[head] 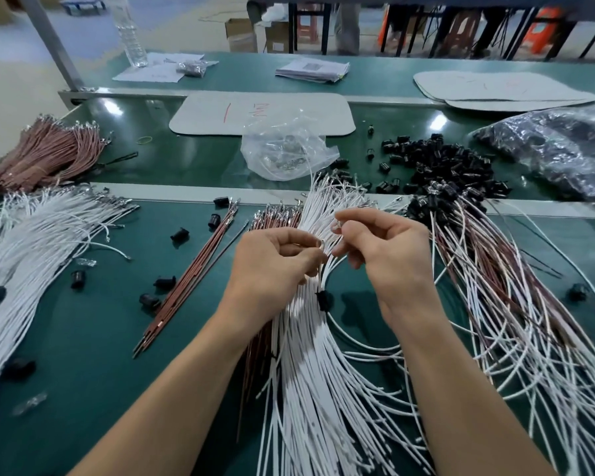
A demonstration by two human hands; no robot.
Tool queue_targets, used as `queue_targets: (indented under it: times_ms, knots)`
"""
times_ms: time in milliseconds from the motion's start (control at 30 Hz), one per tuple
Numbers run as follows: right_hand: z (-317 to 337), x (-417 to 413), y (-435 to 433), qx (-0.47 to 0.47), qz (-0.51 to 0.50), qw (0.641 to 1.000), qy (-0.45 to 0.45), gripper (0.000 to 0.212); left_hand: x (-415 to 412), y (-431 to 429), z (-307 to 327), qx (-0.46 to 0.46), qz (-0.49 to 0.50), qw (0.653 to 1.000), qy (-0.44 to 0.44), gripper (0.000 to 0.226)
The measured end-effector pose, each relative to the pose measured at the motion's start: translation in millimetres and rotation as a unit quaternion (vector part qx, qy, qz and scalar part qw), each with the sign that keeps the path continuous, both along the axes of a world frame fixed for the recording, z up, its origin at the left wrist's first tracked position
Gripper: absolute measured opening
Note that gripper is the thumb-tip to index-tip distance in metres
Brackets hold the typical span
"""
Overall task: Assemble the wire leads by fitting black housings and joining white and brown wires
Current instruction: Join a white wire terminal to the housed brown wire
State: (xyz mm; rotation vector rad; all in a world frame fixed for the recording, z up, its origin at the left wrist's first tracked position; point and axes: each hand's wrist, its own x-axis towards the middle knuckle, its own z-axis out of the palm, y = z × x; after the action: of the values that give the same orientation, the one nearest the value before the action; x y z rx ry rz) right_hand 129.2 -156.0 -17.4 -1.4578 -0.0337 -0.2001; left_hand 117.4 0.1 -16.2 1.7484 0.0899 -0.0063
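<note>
**Q:** State of the hands?
**A:** The left hand (pixel 275 261) pinches a metal terminal (pixel 320 242). The right hand (pixel 385 249) pinches a small shiny part, too small to identify.

**Q:** Location of task items?
**A:** The white wire bundle (pixel 306 372) lies on the table (pixel 83 338) beneath both hands. One black housing (pixel 322 298) sits just below them. The brown wires (pixel 182 283) lie left. The loose housings (pixel 437 159) are piled far right.

Bare mat (pixel 97 365) between left white bundle (pixel 31 242) and loose brown wires (pixel 189 273)
</note>
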Motion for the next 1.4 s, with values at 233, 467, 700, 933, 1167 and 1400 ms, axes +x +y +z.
queue_targets:
  times_ms: [233,467,700,933,1167,1400]
  knots:
    - [-3.4,-0.3,2.8,-0.046,0.038,0.998,-0.014,0.019,0.1,0.9,-1.8,0.013,0.017,1.0,-0.023,0.017]
    - [-9.0,3.1,-3.0,-0.155,0.016,0.987,-0.042,0.012,2.1,5.2,-1.0,-0.001,0.016,0.999,-0.048,0.024]
    - [-8.2,4.7,-8.1,-0.173,0.045,0.983,-0.049,0.013,-1.5,0.4,2.8,-0.026,-0.002,0.998,-0.064,0.028]
    - [-6.6,5.7,-9.7,-0.139,0.057,0.987,-0.062,0.014,-1.6,1.3,2.5,0.0,0.014,0.997,-0.073,0.022]
    - [-4.8,6.8,-10.7,-0.132,0.073,0.987,-0.064,0.015,-2.1,1.5,0.5,0.009,0.014,0.995,-0.098,0.024]
    - [-4.8,6.1,-11.0,-0.15,0.072,0.983,-0.077,0.015,-2.8,0.6,0.0,0.037,0.011,0.99,-0.132,0.032]
